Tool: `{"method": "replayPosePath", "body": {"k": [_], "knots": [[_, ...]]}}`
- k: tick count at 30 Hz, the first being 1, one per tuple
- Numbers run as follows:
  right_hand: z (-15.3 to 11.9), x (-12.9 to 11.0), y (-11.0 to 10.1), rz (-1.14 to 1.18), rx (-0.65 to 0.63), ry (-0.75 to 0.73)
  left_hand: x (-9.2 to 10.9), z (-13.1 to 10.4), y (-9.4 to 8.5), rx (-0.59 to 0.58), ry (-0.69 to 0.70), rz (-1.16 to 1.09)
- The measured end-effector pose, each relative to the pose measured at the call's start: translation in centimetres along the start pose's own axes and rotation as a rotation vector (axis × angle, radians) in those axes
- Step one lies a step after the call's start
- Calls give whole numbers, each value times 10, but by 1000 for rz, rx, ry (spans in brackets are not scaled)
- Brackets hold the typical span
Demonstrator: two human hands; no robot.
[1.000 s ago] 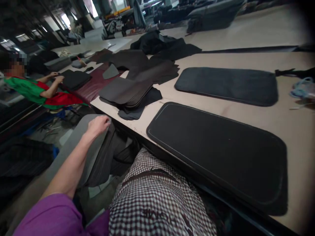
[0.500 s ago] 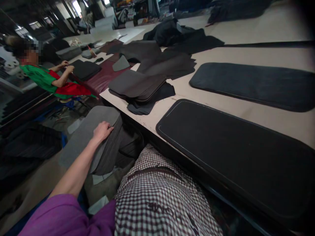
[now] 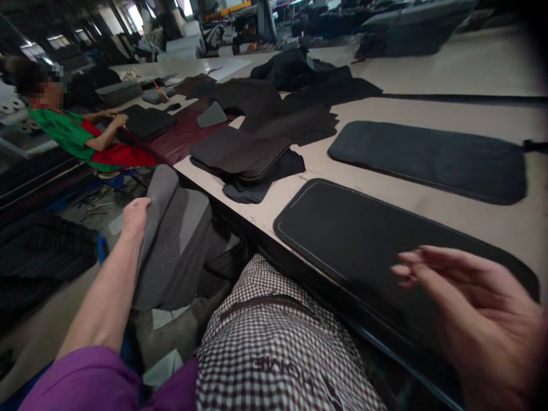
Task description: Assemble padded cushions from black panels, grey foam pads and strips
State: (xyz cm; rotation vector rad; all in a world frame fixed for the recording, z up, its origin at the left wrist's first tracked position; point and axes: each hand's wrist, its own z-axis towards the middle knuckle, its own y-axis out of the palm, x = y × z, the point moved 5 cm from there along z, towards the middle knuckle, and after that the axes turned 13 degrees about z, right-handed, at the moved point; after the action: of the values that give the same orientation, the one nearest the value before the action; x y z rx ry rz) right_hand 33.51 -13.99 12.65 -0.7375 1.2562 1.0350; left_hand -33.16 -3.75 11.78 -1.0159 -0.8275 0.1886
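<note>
My left hand (image 3: pixel 136 217) is closed on the edge of a grey felt-like sheet (image 3: pixel 159 191), which is lifted and bent back from a stack of similar sheets (image 3: pixel 177 257) beside the table. My right hand (image 3: pixel 479 302) hovers over the near end of a long black padded panel (image 3: pixel 355 228) with rounded corners. Its fingers are curled in, the tips drawn together near the thumb, and I see nothing between them. A pale line runs along the panel's left edge.
Behind the black panel lies a second dark padded panel (image 3: pixel 428 160) on the table (image 3: pixel 291 197). Dark rounded sheets (image 3: pixel 240 151) are stacked at the table's left edge, with loose black pieces (image 3: pixel 286 108) beyond. A co-worker in green (image 3: pixel 64 134) sits at the far left.
My left hand has moved left and pulled up the top grey sheet, bending it away from the stack. My right hand has come into view from the right, over the black panel.
</note>
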Motion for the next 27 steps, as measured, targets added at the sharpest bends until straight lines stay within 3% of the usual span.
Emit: {"method": "replayPosePath", "body": {"k": [2, 4, 6, 8, 11, 13, 15, 16, 18, 22, 24, 27], "knots": [[3, 5, 29, 58, -200, 116, 22, 13, -25, 78, 13, -117], [5, 11, 66, 156, -412, 230, 61, 10, -42, 117, 129, -247], [7, 15, 104, 278, -565, 323, 117, -15, -49, 110, 428, -369], [6, 19, 140, 414, -647, 401, 178, -64, -40, -6, 839, -308], [5, 26, 180, 619, -614, 453, 240, -152, -2, -336, 1322, -235], [9, 35, 191, 723, -430, 464, 256, -198, 22, -520, 1520, -227], [13, 46, 189, 792, -184, 482, 256, -223, 39, -638, 1598, -260], [15, 51, 185, 813, -81, 489, 252, -226, 44, -659, 1581, -297], [18, 55, 177, 841, 20, 492, 237, -217, 50, -608, 1402, -392], [28, 46, 165, 878, 10, 434, 172, -176, 69, -402, 673, -543], [34, 39, 164, 883, -10, 410, 136, -171, 89, -449, 366, -580], [43, 29, 167, 900, -66, 382, 98, -186, 115, -631, 106, -592]]}}
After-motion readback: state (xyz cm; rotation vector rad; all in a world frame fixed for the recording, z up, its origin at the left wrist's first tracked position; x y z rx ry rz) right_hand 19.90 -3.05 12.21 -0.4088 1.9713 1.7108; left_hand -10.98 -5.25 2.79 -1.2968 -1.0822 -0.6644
